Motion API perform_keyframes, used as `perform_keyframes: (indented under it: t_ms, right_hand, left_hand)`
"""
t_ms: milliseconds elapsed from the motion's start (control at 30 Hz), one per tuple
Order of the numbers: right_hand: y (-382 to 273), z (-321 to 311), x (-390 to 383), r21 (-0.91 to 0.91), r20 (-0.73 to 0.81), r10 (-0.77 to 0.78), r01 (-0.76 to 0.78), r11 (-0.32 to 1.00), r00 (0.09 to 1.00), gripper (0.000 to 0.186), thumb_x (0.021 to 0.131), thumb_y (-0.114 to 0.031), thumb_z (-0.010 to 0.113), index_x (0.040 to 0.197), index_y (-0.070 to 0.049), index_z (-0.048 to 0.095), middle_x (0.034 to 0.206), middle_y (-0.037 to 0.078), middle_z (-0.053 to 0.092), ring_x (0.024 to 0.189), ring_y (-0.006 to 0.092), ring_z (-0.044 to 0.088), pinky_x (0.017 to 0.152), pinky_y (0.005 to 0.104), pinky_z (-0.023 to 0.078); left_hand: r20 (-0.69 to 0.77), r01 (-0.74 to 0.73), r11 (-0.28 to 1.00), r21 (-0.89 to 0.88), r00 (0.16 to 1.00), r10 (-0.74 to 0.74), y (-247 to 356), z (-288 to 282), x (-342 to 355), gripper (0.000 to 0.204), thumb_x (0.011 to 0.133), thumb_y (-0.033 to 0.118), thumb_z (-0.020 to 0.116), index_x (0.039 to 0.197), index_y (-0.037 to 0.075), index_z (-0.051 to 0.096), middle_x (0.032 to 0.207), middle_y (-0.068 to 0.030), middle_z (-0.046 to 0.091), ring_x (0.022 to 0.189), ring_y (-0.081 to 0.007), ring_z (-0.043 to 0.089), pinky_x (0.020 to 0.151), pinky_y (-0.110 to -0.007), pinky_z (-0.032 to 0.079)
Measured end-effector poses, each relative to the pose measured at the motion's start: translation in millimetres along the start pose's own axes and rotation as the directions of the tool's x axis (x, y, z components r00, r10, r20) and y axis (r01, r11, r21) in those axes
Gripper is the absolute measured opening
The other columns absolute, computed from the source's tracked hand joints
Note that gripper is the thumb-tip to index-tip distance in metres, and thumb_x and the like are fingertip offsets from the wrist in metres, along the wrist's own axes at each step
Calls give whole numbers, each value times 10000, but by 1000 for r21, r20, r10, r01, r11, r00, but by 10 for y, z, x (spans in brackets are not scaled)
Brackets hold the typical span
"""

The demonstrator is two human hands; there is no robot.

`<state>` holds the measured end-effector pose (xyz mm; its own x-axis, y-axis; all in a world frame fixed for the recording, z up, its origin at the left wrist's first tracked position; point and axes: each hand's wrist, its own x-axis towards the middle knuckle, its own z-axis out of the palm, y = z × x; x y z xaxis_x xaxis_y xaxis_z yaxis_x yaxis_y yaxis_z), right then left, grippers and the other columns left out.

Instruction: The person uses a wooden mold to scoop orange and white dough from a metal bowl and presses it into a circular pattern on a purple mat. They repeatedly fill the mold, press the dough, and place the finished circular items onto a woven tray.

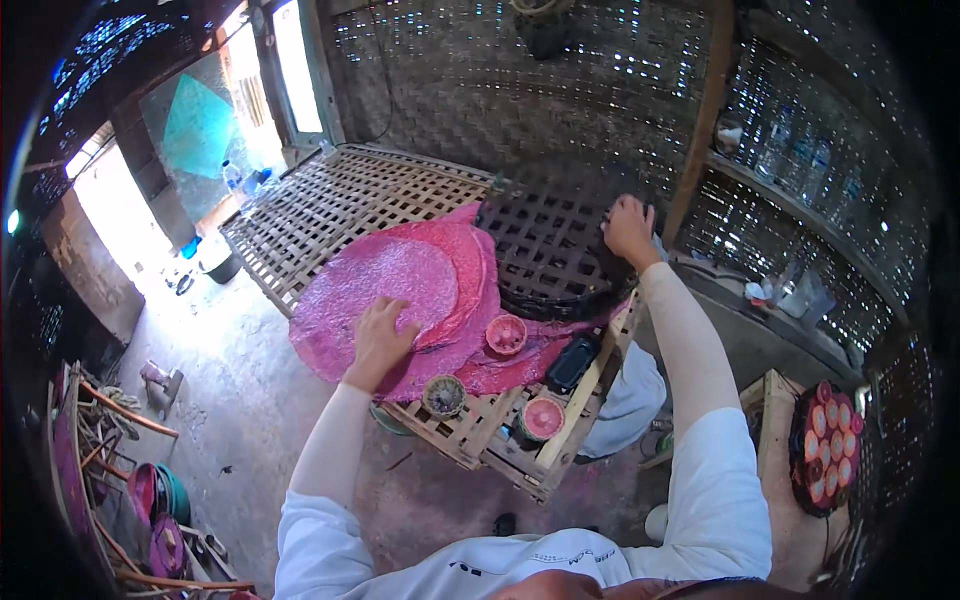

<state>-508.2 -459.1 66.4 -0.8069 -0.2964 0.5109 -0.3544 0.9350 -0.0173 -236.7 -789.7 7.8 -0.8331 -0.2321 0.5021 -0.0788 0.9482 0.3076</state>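
Observation:
My left hand (382,345) lies with fingers spread on a stack of round, thin pink sheets (400,270), spread over a slatted bamboo table (350,190). At the right, my right hand (630,232) has its fingers curled at the edge of a dark, round, see-through thing with a thick black rim (565,307). Its far side is blurred, and lattice shows through it; its kind I cannot tell. Near the front edge of the stack sits a small bowl with a pink inside (506,335). A black plastic tray (573,362) lies to its right.
At the table's near edge stand a bowl with dark contents (444,396) and another with a pink inside (543,419). A white sack (625,405) is beside the table. Clear bottles line a shelf (790,195) at the right. A rack of sticks (110,450) stands left.

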Motion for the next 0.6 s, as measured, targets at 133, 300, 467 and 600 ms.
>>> perform_keyframes:
  t_ms: [133,300,467,600]
  right_hand:
    - [196,-521,-245,-103,-258,-2,-25,994,966,335,737,-206,600,995,1,549,1152,103,446,1152,271,380,996,531,233]
    - [934,-1298,-1122,-13,-315,210,-225,974,926,276,704,-206,651,927,-58,587,1111,89,481,1131,265,402,957,493,279]
    - [1743,-1875,-2924,119,-273,472,-457,881,839,235,701,-218,656,866,-56,610,1105,117,493,1058,293,453,891,419,353]
    - [1572,-1946,-4432,401,-257,673,-558,727,693,237,696,-206,654,876,-54,623,1050,157,515,1014,307,480,866,396,381]
  left_hand:
    - [257,22,971,237,963,-85,105,211,199,459,716,371,632,1043,52,581,1087,-149,525,991,-319,527,830,-438,424]
    - [295,-82,958,273,956,-3,-85,490,229,371,746,352,587,935,35,615,1012,-166,575,893,-336,584,746,-447,471]
    - [192,-42,941,335,981,-25,-360,894,448,209,812,230,496,846,66,622,801,-134,602,699,-330,606,611,-434,483]
    - [-95,-70,187,980,662,744,-2478,612,1344,231,902,220,386,1026,117,550,824,-65,600,655,-177,579,565,-338,474]
